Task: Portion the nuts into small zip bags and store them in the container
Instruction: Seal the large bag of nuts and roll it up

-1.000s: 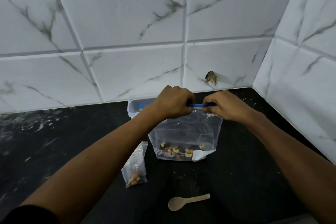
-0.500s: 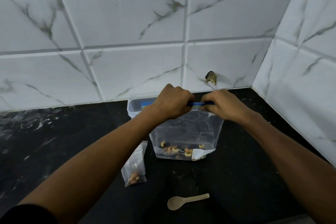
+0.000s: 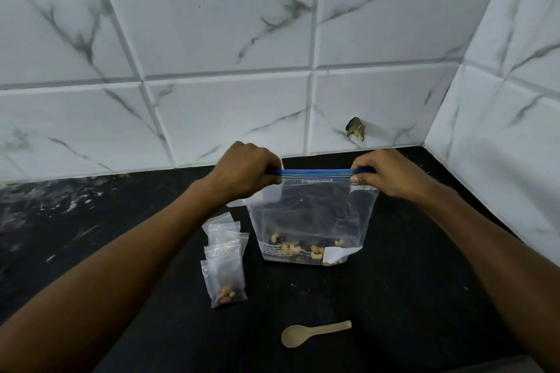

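Black, faintly speckled stone makes up the surface, and nearest the camera on it lies a pale plastic spoon, bowl to the left, well below both sets of fingers. Farther in, below the left hand, a cluster of small zip bags overlaps; the frontmost small bag holds a little heap of nuts at its bottom, while those behind it look flat, and their contents cannot be made out.

Just right of these stands the large clear zip bag, its base on the surface, a shallow layer of mixed nuts, cashews among them, at the bottom and a white label corner folded up at the lower right. Its blue zip strip runs taut between the two hands. The left fingers are curled tight around the strip's left end; the right hand pinches the right end, thumb in front and fingers folded over the top.

Beyond the left fingers a bit of translucent container rim peeks out beneath the wrist, mostly hidden. Behind everything rises the white marble-veined tile wall, with a chipped hole above the right fingers.
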Demonstrator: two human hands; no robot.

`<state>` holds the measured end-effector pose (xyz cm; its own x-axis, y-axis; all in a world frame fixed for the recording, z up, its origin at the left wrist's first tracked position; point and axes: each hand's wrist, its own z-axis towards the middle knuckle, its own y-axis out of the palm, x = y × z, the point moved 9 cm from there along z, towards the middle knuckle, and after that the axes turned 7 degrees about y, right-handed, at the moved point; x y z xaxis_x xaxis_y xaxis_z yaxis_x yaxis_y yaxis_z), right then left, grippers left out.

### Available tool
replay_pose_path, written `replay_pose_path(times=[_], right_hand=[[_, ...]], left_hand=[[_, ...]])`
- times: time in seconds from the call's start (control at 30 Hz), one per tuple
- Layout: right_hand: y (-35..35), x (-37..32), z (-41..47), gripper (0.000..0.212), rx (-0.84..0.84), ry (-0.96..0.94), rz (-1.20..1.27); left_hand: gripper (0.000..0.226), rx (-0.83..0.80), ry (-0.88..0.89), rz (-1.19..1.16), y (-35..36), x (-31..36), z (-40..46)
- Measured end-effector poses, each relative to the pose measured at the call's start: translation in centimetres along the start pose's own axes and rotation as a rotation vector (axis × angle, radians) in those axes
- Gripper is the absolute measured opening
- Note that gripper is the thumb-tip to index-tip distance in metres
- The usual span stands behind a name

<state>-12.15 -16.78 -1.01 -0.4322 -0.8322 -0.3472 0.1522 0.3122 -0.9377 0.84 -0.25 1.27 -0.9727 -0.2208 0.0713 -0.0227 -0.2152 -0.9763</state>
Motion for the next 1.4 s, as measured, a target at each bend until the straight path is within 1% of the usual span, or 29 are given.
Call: replay_pose_path(times=[0.1,0.2,0.33,0.4,0.47,0.5,0.57,0.63,0.7,0.8,0.87,0.97,1.0,1.1,1.2,1.23,1.27,1.3,1.37,1.4], right_hand=[[-0.3,0.5,-0.1,0.010,0.019,-0.003,0.021],[-0.1,0.7,0.0,0.011,0.052,0.023,0.082],[0.2,2.7,-0.4,0.013,0.089,0.116,0.379],[0.9,3.6,-0.8,0.020,0.084,0.158,0.580],[2.3,4.1,-1.2,0.028,0.033,0.186,0.771],[3.1,4.2,-1.3,0.029,0.008,0.199,0.851],[4.1,4.7,-1.4,0.023,0.001,0.233,0.947],[4.6,5.2,-1.4,0.018,0.026,0.285,0.994],[5.0,5.6,-1.5,0.019,0.044,0.330,0.991],[6.0,5.4,-1.6,0.036,-0.017,0.318,0.956],[6.8,5.5,-1.7,0.041,-0.058,0.337,0.978],[7.4,5.8,-1.9,0.033,-0.047,0.374,1.008],[7.5,5.9,-1.9,0.029,-0.039,0.379,0.998],[7.3,6.9,-1.9,0.020,0.054,0.406,0.976],[6.8,8.0,-2.0,0.022,0.163,0.461,0.999],[6.8,8.1,-2.0,0.025,0.176,0.474,0.998],[7.0,8.2,-2.1,0.026,0.177,0.483,0.992],[7.1,8.1,-2.1,0.026,0.174,0.484,0.981],[7.4,7.9,-2.1,0.019,0.154,0.460,0.929],[7.6,7.7,-2.2,0.016,0.138,0.440,0.903]], left_hand=[[0.019,0.028,-0.078,-0.206,0.4,-1.7,-1.4],[0.016,0.060,-0.154,-0.306,1.0,-2.6,-2.0],[0.004,0.157,-0.269,-0.649,1.6,-5.0,-3.7],[0.004,0.214,-0.292,-0.812,2.3,-5.9,-4.5],[0.005,0.266,-0.323,-0.968,3.3,-6.5,-4.9],[0.005,0.289,-0.340,-1.047,3.8,-6.6,-5.0],[0.007,0.318,-0.359,-1.149,4.7,-6.7,-4.9],[0.007,0.304,-0.352,-1.163,5.7,-6.4,-4.8],[0.007,0.266,-0.362,-1.136,7.0,-6.1,-5.0],[0.013,0.259,-0.412,-1.172,8.3,-6.3,-5.5],[0.013,0.230,-0.409,-1.186,8.8,-6.5,-5.6],[0.008,0.123,-0.342,-1.124,9.6,-5.9,-5.5],[0.009,0.119,-0.353,-1.103,9.9,-5.9,-5.7],[0.015,0.203,-0.497,-1.126,10.8,-7.4,-6.5],[0.016,0.277,-0.594,-1.196,11.5,-8.3,-7.1],[0.014,0.307,-0.619,-1.212,11.5,-8.3,-7.2],[0.017,0.338,-0.641,-1.225,11.5,-8.4,-7.4],[0.025,0.369,-0.654,-1.248,11.5,-8.4,-7.4],[0.038,0.410,-0.639,-1.241,11.1,-7.9,-7.6],[0.039,0.414,-0.626,-1.215,11.0,-7.7,-7.7]])
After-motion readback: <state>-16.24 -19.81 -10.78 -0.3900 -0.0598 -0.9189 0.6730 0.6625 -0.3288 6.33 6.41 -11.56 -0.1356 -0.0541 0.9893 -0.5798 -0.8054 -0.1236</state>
